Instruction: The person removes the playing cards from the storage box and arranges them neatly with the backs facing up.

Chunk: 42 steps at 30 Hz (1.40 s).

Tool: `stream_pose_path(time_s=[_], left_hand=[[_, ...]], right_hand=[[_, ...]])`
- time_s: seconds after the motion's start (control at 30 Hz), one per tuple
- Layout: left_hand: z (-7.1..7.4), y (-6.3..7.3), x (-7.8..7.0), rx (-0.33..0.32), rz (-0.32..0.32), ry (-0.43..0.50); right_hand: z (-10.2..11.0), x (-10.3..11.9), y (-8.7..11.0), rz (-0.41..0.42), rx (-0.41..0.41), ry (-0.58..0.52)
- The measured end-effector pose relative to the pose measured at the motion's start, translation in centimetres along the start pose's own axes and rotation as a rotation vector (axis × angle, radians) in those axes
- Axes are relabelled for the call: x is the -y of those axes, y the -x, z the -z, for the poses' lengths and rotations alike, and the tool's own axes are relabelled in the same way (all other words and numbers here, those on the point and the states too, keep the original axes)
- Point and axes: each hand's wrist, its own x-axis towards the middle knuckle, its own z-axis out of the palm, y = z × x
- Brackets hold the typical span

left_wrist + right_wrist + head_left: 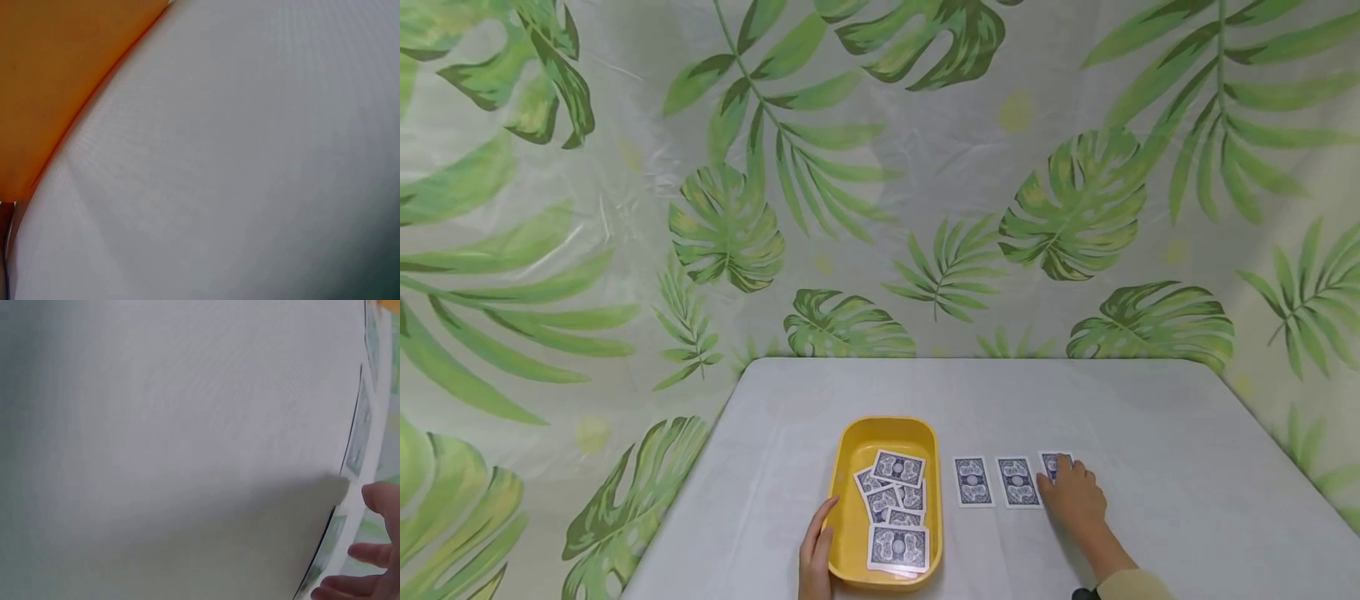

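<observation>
The head view looks forward and down; nearer wrist views share its tabletop [1000, 408].

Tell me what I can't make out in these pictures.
Most of the rightmost card: head view, covered by the right hand.
How many cards lie in the yellow tray: head view, they overlap.
The visible cards' fronts: head view, patterned backs face up.
Nearly all of the left hand: left wrist view, cut off by the left edge.
</observation>
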Motion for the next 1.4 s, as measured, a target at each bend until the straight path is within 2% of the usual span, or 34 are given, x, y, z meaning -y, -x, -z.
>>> stream_pose_path(time_s=[0.1,0.2,0.4,0.5,0.63,1.07,1.2,1.4], left_hand=[[0.0,0.0,0.0,-0.003,0.011,-0.01],[0.0,0.0,0.1,-0.011,-0.006,-0.026],[0.0,0.0,0.1,-0.02,-0.029,-0.034],[0.0,0.0,0.1,-0.015,-0.019,-0.031],[-0.1,0.0,0.1,-0.013,-0.001,-0.031],[-0.1,-0.1,0.2,-0.012,-0.016,-0.011],[-0.1,0.0,0.1,-0.012,-0.017,-0.018],[-0.1,0.0,0.0,-0.016,-0.007,-0.027]], right_hand=[[0.1,0.7,0.3,0.04,-0.058,0.02],[0.3,1.7,0.6,0.081,-0.116,0.033],[0.8,4.5,1.2,0.171,-0.233,0.002],[0.9,6.0,1.6,0.208,-0.262,0.007],[1.1,8.1,2.3,0.23,-0.24,0.004],[0.4,13.8,5.5,0.327,-0.186,0.017],[0.1,15.0,6.5,0.396,-0.175,0.028],[-0.7,16.1,7.7,0.548,-0.196,0.088]])
